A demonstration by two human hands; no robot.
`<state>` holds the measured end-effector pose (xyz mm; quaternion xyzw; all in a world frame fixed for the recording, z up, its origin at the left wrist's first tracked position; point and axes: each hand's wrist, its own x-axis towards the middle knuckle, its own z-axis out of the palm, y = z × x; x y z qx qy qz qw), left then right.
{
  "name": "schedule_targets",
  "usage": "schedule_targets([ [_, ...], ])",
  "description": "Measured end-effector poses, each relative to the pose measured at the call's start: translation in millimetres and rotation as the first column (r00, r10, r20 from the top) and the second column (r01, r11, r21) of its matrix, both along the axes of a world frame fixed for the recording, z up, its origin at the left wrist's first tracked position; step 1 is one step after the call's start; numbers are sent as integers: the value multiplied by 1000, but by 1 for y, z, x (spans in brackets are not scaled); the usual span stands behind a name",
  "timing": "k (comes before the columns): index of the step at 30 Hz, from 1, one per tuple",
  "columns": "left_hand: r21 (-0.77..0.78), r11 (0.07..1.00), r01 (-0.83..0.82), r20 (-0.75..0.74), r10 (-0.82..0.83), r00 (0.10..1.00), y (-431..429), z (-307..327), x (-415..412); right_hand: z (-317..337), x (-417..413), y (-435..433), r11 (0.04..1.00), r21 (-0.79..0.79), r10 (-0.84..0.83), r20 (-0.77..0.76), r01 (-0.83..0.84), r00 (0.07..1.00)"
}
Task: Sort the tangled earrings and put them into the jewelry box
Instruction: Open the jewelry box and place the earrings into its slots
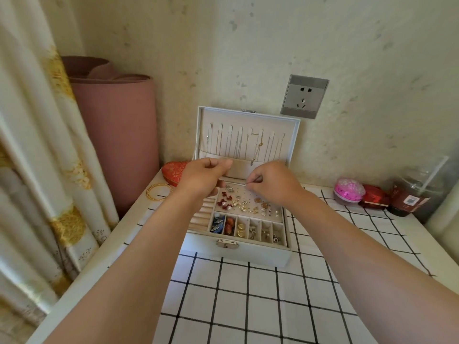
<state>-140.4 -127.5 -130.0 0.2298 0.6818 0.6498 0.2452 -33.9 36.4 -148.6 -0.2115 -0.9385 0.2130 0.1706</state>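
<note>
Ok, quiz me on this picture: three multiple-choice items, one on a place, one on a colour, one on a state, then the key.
1. The gold bangles lie:
A. on the table, left of the jewelry box
B. inside a front compartment
C. on top of the wall socket

2. The rolled mat is:
A. blue
B. pink
C. black

3. The box's lid is:
A. shut and latched
B. taken off and lying flat
C. open, standing upright at the wall

Key:
1 A: they rest on the table by the box's left side.
2 B: it is dusty pink.
3 C: necklaces hang inside the raised lid.
</note>
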Motion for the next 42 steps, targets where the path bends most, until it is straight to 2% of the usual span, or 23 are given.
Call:
schedule_targets([
  [8, -25, 1000, -11, 8, 11, 1000, 1, -3, -2, -8, -11, -14, 993, 119, 28, -69, -20, 997],
  [13, -26, 1000, -13, -33, 12, 999, -1, -3, -1, -3, -14, -16, 976, 213, 46, 9, -47, 999],
  [17, -29, 1000, 11, -29, -12, 1000, -3, -1, -1, 6, -12, -9, 985, 107, 122, 127, -136, 984],
  [21, -25, 1000, -8, -37, 7, 999, -3, -1, 2, 20, -9, -10, 981, -141, 128, -60, -135, 990],
  [24, -3, 1000, -1, -60, 1, 998, -1, 1, 6, 39, -6, -17, 920, -338, 144, -178, -198, 973],
  [26, 1, 1000, -3, -64, 3, 998, -1, 2, 9, 46, -3, -22, 882, -402, 174, -204, -245, 963],
  [34, 75, 997, -2, 78, -4, 997, 0, 7, 17, 43, -3, -22, 828, -500, 56, -377, -254, 924],
  [37, 65, 998, 24, 48, -27, 998, 0, 7, 17, 42, -3, -22, 827, -492, 63, -397, -271, 915],
  [42, 23, 999, 49, -92, -47, 995, -2, 5, 13, 41, -2, -22, 838, -479, 55, -400, -260, 915],
])
